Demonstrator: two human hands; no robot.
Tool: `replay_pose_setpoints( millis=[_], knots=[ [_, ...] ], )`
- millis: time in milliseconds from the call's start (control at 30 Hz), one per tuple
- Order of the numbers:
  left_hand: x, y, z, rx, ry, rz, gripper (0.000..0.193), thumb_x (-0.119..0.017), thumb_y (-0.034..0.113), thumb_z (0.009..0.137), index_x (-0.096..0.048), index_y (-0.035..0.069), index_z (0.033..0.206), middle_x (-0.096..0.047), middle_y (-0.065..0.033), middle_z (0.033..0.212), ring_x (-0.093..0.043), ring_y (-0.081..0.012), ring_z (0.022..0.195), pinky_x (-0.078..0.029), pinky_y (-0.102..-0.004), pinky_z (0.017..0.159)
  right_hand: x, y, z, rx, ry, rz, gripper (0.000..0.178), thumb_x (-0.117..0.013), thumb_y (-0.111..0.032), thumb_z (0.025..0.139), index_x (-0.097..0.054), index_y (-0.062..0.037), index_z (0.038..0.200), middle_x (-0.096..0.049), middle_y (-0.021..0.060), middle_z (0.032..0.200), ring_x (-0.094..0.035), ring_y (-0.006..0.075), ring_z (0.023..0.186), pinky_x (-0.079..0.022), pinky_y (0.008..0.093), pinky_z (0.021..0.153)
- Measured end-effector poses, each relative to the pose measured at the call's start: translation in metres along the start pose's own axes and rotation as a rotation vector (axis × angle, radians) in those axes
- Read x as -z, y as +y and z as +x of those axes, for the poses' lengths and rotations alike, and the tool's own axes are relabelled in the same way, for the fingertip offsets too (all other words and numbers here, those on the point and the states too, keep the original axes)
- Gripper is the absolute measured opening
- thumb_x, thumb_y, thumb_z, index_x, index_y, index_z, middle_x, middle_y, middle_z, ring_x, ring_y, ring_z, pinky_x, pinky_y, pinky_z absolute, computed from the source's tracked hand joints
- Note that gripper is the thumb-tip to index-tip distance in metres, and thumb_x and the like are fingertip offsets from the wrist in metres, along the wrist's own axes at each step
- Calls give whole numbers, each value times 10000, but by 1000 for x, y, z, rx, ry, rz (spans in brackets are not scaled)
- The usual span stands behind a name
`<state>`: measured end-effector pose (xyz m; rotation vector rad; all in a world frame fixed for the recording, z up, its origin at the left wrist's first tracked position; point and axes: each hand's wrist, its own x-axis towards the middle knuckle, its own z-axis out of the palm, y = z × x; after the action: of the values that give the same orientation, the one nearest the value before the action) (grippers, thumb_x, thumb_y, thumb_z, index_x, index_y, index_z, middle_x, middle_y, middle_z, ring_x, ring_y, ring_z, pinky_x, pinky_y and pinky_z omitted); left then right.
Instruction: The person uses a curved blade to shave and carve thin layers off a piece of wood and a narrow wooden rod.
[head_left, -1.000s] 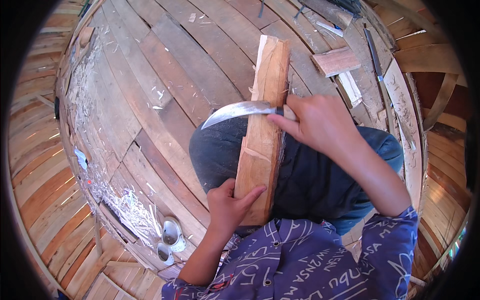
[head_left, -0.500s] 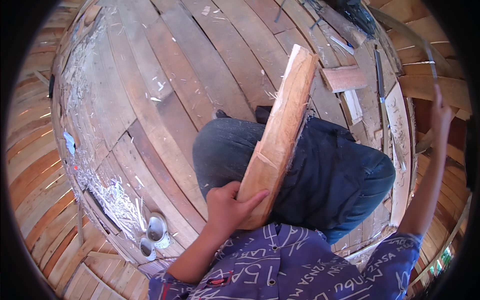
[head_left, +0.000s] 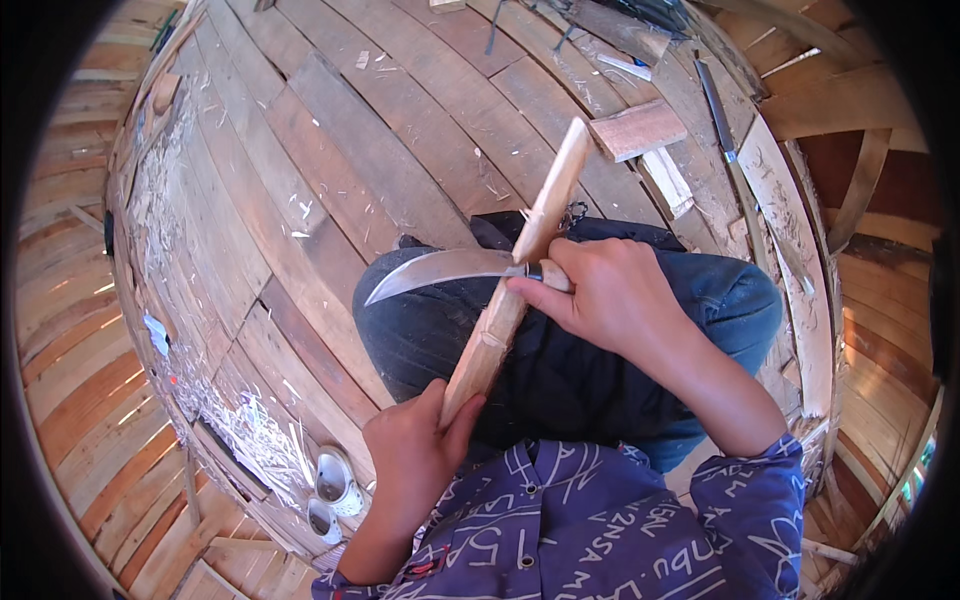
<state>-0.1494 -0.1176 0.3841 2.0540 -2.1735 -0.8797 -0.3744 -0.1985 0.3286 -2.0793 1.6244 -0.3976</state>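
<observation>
A long split piece of wood [head_left: 492,340] slants up and away from my lap, its narrow edge turned toward me. Around its near end my left hand [head_left: 415,430] is closed. My right hand [head_left: 610,290] grips the handle of a curved knife [head_left: 440,270] at the middle of the wood. The broad steel blade lies across the wood and points left, over my left knee. Its edge appears to touch the wood near the handle, where small splinters stick up. My fingers hide most of the handle.
Wood shavings [head_left: 255,440] heap at the left beside a pair of light clogs [head_left: 335,485]. On the plank floor [head_left: 330,180] lie scattered chips. To the right are a flat wood block [head_left: 638,130], a pale offcut [head_left: 668,182] and a long dark-handled tool [head_left: 715,105].
My right hand has come down from its raised place at far right, bringing the knife onto the wood. The wood has turned from its broad face to a narrower edge.
</observation>
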Motion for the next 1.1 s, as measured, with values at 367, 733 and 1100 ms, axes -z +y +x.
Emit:
replay_pose_setpoints(
  millis=[367,733,1100],
  knots=[
    [-13,-28,-22,101,-25,-193,325,-735,276,867,-526,51,759,-587,-145,617,-612,-359,560,-444,-427,492,72,162,-8,-713,299,-88,593,-544,-528,955,-691,42,883,-650,234,708,-658,352,687,-483,434,641],
    [21,11,-17,-25,-34,147,240,-750,197,847,-592,19,823,-595,-188,643,-625,-386,601,-455,-424,517,22,-2,-59,-95,-96,168,508,-659,-507,886,-606,-60,650,-623,149,596,-640,370,563,-517,474,536],
    [15,7,-20,-53,39,236,279,-693,226,896,-500,55,790,-575,-124,645,-607,-341,575,-441,-425,494,-15,46,-34,76,304,-238,561,-687,-614,793,-558,-90,636,-577,81,564,-630,267,520,-479,387,453]
  ],
)
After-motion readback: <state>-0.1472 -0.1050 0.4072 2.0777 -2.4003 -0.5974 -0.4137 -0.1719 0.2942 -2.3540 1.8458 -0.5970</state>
